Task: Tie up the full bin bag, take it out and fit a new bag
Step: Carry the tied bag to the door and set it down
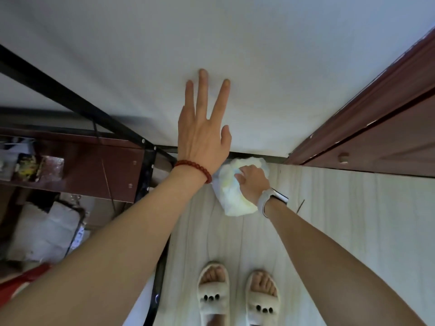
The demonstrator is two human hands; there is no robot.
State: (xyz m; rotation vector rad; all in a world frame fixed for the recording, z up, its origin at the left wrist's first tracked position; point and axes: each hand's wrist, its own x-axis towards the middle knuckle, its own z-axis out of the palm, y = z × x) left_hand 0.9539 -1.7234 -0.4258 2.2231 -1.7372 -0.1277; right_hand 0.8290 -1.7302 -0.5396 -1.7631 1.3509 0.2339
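A full white bin bag [231,196] sits low over the pale floor by the foot of the white wall. My right hand [253,182], with a grey wristband, is closed on the bag's top. My left hand [203,128], with a red bead bracelet on the wrist, is pressed flat against the white wall [259,67] above the bag, fingers spread and holding nothing. No bin is visible in this view.
A dark brown shelf unit with a black metal frame [94,165] stands on the left, with boxes and white bags beneath it. A brown wooden door [376,128] is on the right. My feet in pale slippers [237,295] stand on the light floor.
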